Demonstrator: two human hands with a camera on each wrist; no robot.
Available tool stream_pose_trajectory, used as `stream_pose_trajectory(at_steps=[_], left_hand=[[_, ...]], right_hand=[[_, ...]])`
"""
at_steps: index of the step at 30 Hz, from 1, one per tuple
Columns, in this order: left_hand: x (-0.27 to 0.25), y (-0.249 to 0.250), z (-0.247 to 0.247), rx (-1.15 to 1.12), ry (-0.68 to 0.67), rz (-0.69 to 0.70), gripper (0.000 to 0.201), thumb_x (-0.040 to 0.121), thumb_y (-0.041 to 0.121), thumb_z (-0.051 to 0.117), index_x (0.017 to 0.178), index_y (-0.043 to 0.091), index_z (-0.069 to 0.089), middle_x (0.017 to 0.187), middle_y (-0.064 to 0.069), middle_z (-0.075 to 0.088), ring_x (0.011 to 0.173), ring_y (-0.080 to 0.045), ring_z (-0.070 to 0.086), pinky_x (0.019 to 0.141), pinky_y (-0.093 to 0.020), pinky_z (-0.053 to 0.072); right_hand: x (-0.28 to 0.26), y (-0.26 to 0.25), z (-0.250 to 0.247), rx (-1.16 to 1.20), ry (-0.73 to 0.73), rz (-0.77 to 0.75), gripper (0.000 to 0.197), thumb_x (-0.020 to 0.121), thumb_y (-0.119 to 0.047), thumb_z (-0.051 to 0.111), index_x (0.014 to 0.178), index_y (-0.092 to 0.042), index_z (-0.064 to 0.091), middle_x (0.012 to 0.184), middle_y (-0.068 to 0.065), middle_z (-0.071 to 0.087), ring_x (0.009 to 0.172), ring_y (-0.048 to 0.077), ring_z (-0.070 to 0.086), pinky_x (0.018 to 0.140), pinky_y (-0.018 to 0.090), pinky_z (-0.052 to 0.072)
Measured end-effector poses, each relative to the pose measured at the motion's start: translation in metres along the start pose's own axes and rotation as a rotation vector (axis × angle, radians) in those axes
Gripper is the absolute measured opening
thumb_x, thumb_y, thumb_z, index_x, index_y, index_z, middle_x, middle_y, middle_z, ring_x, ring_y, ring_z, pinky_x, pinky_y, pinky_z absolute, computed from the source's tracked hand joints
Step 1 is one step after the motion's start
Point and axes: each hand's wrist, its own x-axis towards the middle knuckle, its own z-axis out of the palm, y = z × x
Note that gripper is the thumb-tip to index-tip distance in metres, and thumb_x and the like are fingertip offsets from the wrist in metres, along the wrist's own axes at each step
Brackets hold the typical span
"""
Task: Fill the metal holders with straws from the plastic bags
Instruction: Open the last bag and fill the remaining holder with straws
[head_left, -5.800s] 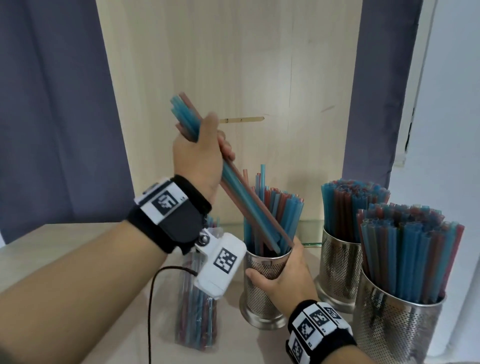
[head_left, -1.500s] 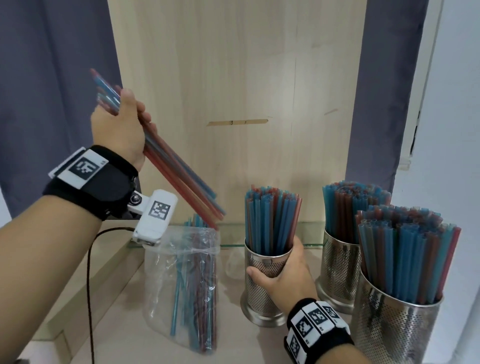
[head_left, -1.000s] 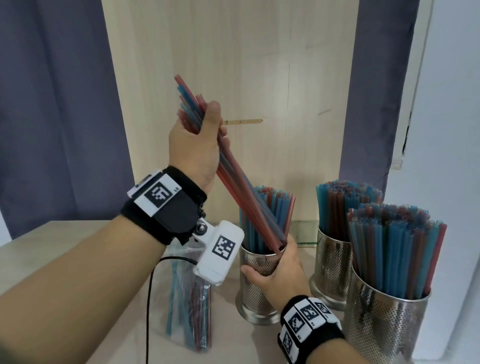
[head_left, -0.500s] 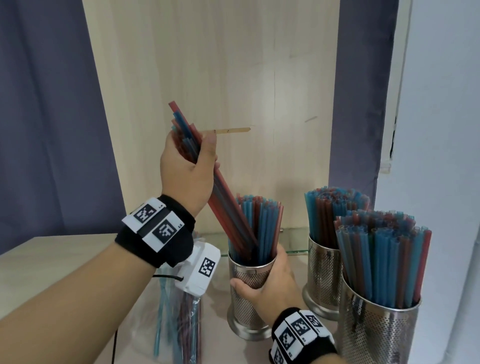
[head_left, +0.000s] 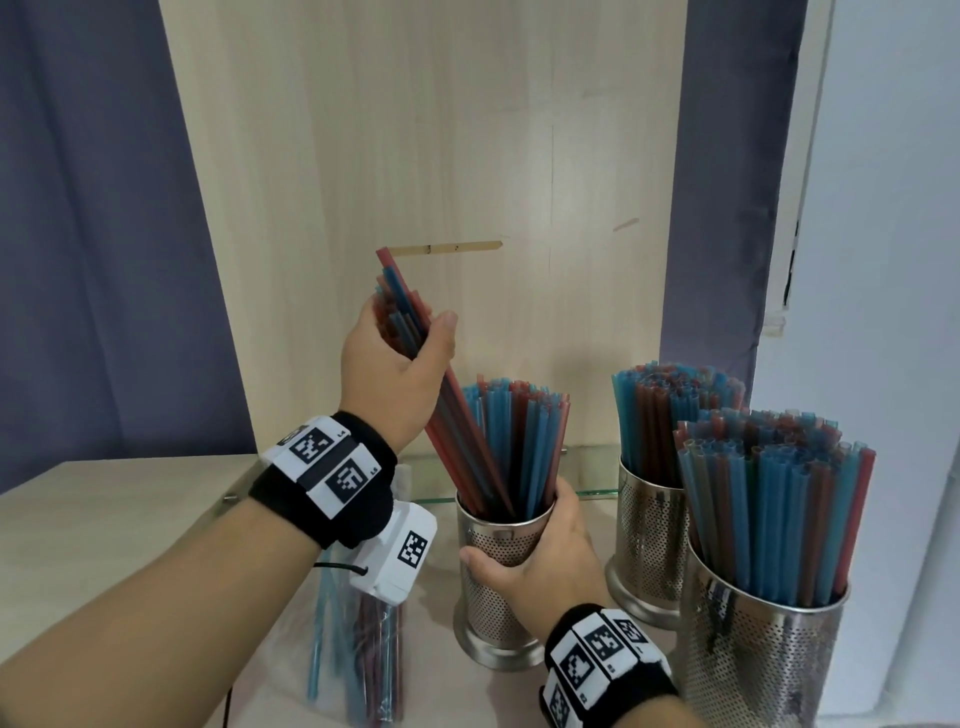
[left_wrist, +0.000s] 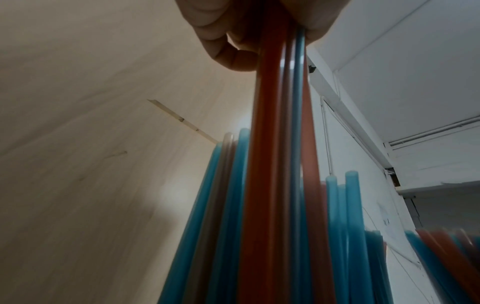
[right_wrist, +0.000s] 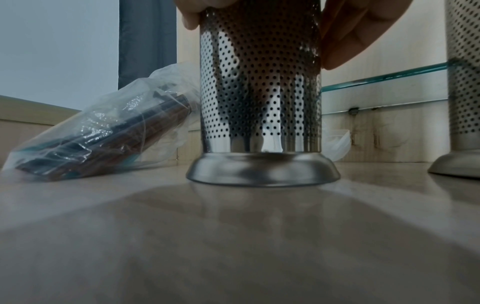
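My left hand (head_left: 400, 358) grips a bundle of red and blue straws (head_left: 447, 415) near its top; the bundle (left_wrist: 275, 144) slants down with its lower ends inside a perforated metal holder (head_left: 498, 582). That holder (right_wrist: 259, 92) stands upright on the counter, partly filled with straws. My right hand (head_left: 540, 561) is wrapped round its upper wall. A clear plastic bag (head_left: 363, 639) with more straws lies on the counter left of the holder, its far end raised in the right wrist view (right_wrist: 98, 131).
Two more metal holders (head_left: 649, 525) (head_left: 758, 654) packed with straws stand to the right, close to a white wall. A wooden back panel (head_left: 415, 156) rises behind, with a glass shelf edge (head_left: 592, 491) low along it. The counter (right_wrist: 233, 246) stretches toward me.
The left hand has come down with the bundle, sliding its lower ends deeper into the held holder. The right hand has stayed on the holder.
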Motion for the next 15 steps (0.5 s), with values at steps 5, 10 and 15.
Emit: stream_pose_trajectory(at_steps=[5,10,15], left_hand=[[-0.010,-0.005,0.003,0.002,-0.066,0.004,0.020,0.088,0.022,0.070,0.087,0.029,0.052,0.081,0.003,0.065,0.073,-0.011,0.068,0.070,-0.022,0.056],[-0.016,-0.014,0.005,0.000,-0.091,-0.038,0.021,0.087,0.021,0.071,0.087,0.029,0.052,0.082,0.007,0.065,0.072,-0.002,0.067,0.071,-0.019,0.056],[-0.019,-0.019,0.010,0.033,-0.108,-0.016,0.019,0.086,0.020,0.072,0.087,0.027,0.054,0.083,0.007,0.064,0.073,0.001,0.063,0.072,-0.014,0.052]], right_hand=[[-0.001,0.001,0.002,-0.019,0.021,0.001,0.112,0.050,-0.063,0.084,0.141,-0.028,0.028,0.131,-0.012,0.051,0.121,0.010,0.051,0.104,0.031,0.046],[-0.001,0.000,0.003,-0.045,0.029,-0.009,0.112,0.051,-0.064,0.083,0.142,-0.027,0.029,0.132,-0.012,0.049,0.123,0.010,0.050,0.104,0.031,0.046],[-0.002,0.001,0.003,-0.054,0.036,-0.016,0.112,0.050,-0.065,0.083,0.140,-0.026,0.030,0.131,-0.011,0.050,0.123,0.011,0.051,0.104,0.031,0.046]])
